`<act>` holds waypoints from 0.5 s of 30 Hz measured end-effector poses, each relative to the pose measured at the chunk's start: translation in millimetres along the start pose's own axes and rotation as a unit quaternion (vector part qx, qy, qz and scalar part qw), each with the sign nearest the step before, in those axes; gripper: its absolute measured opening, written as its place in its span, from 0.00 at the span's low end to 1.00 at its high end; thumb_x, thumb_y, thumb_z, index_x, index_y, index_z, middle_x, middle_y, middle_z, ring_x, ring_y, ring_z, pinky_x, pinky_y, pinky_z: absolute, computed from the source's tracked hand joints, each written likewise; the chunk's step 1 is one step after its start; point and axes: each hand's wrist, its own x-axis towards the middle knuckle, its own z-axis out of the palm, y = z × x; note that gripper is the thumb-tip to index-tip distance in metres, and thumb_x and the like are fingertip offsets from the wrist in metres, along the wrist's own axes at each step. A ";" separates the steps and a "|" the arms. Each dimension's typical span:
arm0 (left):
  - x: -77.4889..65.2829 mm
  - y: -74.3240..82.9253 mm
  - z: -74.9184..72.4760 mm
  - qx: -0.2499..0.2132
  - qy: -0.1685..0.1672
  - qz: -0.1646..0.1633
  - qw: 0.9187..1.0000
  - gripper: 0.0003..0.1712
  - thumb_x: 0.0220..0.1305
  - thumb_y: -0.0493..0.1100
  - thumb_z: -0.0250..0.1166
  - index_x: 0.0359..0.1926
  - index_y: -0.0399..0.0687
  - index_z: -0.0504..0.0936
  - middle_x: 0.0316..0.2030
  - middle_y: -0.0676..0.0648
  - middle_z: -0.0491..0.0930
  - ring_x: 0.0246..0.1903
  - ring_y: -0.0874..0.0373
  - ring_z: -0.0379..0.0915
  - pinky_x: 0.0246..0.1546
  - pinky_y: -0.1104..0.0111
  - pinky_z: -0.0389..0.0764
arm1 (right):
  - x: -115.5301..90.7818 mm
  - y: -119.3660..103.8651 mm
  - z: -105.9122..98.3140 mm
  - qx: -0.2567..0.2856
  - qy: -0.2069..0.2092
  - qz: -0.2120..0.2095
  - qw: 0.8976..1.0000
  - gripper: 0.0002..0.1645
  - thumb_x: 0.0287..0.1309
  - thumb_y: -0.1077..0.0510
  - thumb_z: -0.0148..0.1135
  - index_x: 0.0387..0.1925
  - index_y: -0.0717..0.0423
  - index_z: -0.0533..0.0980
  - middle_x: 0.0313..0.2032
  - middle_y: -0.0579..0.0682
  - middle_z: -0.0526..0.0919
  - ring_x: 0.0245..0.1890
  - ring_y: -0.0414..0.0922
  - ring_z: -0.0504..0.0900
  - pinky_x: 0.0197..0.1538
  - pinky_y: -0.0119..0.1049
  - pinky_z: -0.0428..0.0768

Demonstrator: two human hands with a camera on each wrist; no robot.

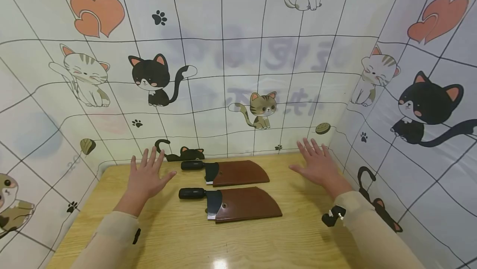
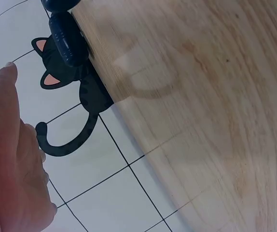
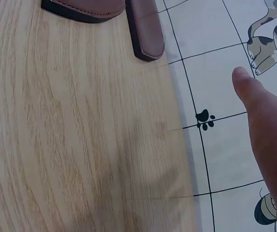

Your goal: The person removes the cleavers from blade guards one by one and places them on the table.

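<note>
Two cleavers lie on the wooden table, each in a brown leather sheath with its black handle pointing left. The far cleaver (image 1: 238,173) is close to the back wall; the near cleaver (image 1: 246,204) lies in front of it. To the left of the handles, my left hand (image 1: 147,175) is held with fingers spread and nothing in it. My right hand (image 1: 316,165) is spread the same way, right of the sheath tips. In the left wrist view a black handle (image 2: 68,41) shows at the top. Sheath ends (image 3: 145,34) appear at the top of the right wrist view.
A white grid-patterned sheet (image 1: 208,61) with printed cats and hearts hangs behind the table (image 1: 179,244) and along both sides. A black strap piece (image 1: 333,216) sticks out from the right sleeve's cuff.
</note>
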 end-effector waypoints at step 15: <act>-8.1 10.9 8.1 -0.007 0.009 0.021 1.000 0.57 0.80 0.78 0.51 0.90 0.43 0.52 0.88 0.34 0.43 0.86 0.32 0.37 0.79 0.27 0.37 | -10.4 -19.6 2.5 0.007 0.023 -0.037 0.999 0.63 0.73 0.17 0.52 0.90 0.52 0.51 0.89 0.59 0.45 0.88 0.63 0.41 0.84 0.68 0.38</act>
